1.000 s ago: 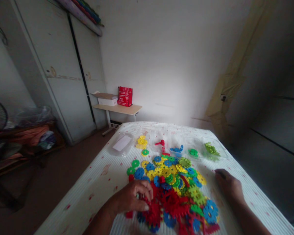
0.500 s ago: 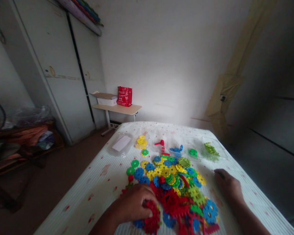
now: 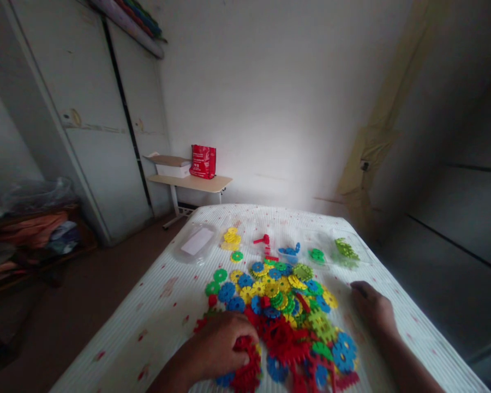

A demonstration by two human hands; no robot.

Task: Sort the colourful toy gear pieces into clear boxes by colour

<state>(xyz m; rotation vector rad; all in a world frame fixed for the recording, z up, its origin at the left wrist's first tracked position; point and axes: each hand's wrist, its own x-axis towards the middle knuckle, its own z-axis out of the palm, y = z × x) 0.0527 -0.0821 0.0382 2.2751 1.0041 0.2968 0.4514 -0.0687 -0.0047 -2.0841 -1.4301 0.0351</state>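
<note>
Pinching red toothed pieces, left hand at pile's near left, right hand resting right, grip unclear

A glossy red bag with white lettering stands beside a white box with a brown top on a small pale wooden table. Grey sliding cabinet doors rise at the far left.
</note>
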